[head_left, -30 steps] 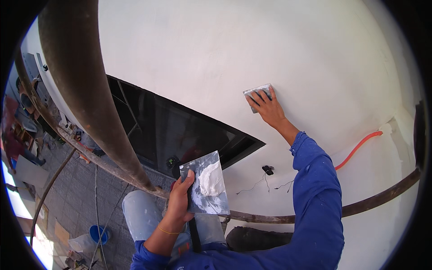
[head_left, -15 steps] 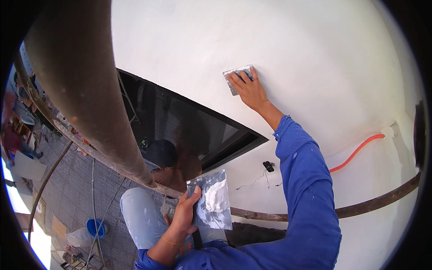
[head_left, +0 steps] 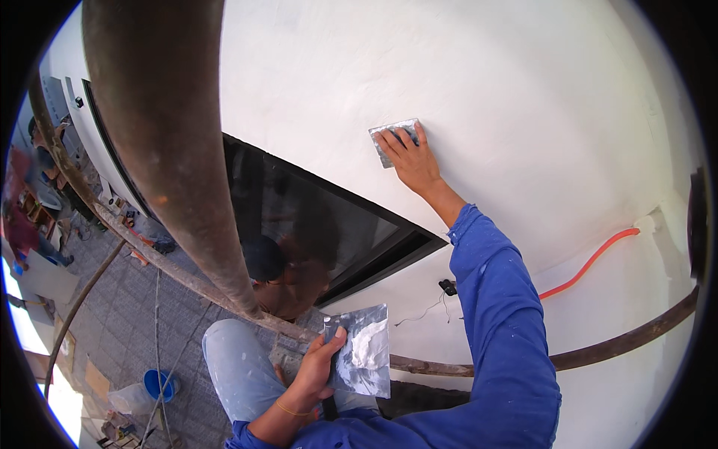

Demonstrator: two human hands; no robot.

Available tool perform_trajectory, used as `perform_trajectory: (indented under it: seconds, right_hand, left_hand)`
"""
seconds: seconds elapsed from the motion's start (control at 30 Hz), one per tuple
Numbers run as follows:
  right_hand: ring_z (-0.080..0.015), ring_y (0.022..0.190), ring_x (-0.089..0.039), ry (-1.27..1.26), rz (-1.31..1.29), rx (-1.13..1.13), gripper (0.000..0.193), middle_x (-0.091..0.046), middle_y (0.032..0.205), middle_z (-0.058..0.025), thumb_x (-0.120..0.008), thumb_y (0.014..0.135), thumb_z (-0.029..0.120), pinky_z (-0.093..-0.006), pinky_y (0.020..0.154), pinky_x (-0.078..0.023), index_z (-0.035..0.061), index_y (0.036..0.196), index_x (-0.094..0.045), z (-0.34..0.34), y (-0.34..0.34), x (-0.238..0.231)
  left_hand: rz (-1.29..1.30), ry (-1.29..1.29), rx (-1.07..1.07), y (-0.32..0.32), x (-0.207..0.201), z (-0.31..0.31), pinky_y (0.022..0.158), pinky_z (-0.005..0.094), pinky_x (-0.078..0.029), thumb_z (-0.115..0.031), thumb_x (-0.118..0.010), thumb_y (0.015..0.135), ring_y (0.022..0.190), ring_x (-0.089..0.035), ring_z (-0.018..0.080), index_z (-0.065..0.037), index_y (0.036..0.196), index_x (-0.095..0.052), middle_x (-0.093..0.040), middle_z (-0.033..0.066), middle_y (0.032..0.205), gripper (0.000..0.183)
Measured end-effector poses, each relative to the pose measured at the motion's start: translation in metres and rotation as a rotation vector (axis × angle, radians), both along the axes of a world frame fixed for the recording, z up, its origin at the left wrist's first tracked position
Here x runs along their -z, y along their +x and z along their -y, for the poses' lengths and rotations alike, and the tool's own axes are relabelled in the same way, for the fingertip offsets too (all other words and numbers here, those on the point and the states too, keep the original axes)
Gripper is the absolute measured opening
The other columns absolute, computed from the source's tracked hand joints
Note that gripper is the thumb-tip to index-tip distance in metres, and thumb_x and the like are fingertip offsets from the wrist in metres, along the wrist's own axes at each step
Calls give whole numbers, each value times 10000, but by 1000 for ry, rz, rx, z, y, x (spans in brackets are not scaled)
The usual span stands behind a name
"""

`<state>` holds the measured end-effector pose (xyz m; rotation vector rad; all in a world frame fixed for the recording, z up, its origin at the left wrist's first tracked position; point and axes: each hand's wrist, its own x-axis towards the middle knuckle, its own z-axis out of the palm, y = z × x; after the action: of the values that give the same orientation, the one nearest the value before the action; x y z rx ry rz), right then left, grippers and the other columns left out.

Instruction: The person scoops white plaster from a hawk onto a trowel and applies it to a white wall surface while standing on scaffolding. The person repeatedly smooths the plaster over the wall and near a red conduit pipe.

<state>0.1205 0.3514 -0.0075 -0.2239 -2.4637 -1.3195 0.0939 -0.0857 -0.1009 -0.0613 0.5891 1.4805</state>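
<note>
My right hand (head_left: 415, 166) presses a small metal putty scraper (head_left: 379, 147), smeared with white, against the white wall (head_left: 516, 105). Its fingers spread over the back of the blade. Lower down and nearer my body, my left hand (head_left: 314, 370) grips a square metal putty plate (head_left: 374, 385), with the thumb over its left edge. A thick lump of white putty (head_left: 370, 346) lies on the plate. The handle side of the plate is mostly hidden by my fingers.
A thick pole (head_left: 161, 135) rises close on my left, crossing a thinner rail (head_left: 183, 280). Beside the wall's dark-framed window (head_left: 314, 217), a person (head_left: 265, 262) is below me. An orange conduit (head_left: 591, 262) and a black fitting with wires (head_left: 447, 286) protrude at right. Far below stands a blue bucket (head_left: 158, 385).
My right hand and scraper sit slightly lower in the picture, still against the wall. The plate in my left hand has shifted a little right and down. The view has turned slightly.
</note>
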Motion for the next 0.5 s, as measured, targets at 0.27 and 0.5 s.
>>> perform_trajectory:
  seconds: [0.27,0.5]
  right_hand:
    - [-228,1283,-460,-37,-362,19,585,-502,1417,-7,-567,907,89,-597,1189,-252,156,1484,-497,24,-42,-38]
    - [-241,1301,-458,-52,-254,48,533,-498,1431,-28,-540,943,143,-630,1186,-243,111,1474,-503,28,-39,-2]
  left_hand:
    - [-27,-34,8,-4,1,-2,690,331,-608,-275,-623,1037,789,-716,160,-31,1153,-579,-708,67,965,274]
    - [-55,2,-6,-6,6,-2,731,336,-607,-281,-616,1039,840,-725,176,-29,1166,-582,-708,78,1006,284]
